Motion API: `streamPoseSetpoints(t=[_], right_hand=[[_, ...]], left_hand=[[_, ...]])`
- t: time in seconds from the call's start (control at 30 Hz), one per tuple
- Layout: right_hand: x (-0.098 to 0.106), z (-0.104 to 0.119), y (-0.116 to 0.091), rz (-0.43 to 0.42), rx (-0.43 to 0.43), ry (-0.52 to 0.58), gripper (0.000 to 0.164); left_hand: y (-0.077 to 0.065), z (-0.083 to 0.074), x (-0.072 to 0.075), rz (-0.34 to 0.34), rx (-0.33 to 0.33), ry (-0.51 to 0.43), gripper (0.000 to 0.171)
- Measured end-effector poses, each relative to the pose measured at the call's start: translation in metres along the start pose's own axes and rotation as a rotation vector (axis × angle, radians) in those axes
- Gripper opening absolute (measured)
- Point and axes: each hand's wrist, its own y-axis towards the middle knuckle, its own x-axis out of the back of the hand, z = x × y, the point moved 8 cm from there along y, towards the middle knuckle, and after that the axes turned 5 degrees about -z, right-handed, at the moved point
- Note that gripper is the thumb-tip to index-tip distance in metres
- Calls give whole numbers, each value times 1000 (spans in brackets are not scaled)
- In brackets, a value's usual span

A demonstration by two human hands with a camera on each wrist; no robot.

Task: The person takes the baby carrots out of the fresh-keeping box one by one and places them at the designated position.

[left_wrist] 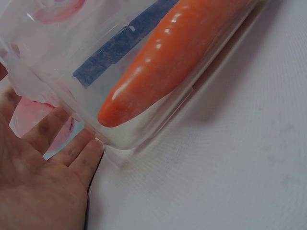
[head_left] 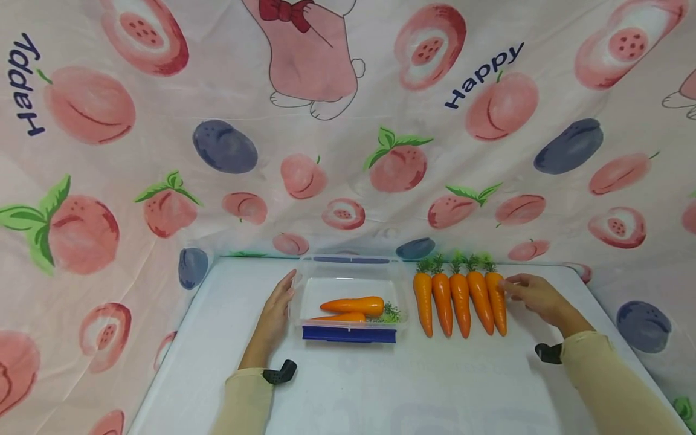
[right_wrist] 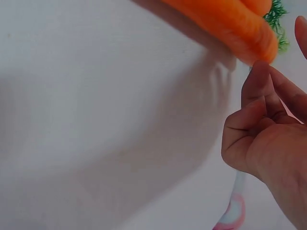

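A clear plastic box with a blue latch flap on its near side stands mid-table. Inside lie two orange carrots, one behind the other, with leafy green ends to the right. My left hand rests with straight fingers against the box's left wall. To the right of the box, several carrots lie side by side, green tops away from me. At the upper end of the rightmost carrot, my right hand touches its side with its fingertips; its other fingers are bent, gripping nothing.
The white table meets a fruit-patterned cloth hanging behind and at both sides. A dark device sits on each wrist, the left one and the right one.
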Motion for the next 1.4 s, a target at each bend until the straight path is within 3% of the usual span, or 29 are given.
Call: streamPoseSetpoints(t=[0.4,0.73,0.93,1.17,1.4], right_hand=[[-1,30,-1,-14,96,-30,86],[-18,82,-10,1,185,7,81],[-30,109,-13,36,220,31,77],[-41,134,-13,90,243,82,84],[-53,160,-16,159,288,121,76]], left_hand=[[0,1,1,-11,21,10,52],[1,1,1,-14,27,-17,50],[1,1,0,-10,34,-20,52],[0,1,0,-10,30,-2,51],[0,2,0,-16,37,4,50]])
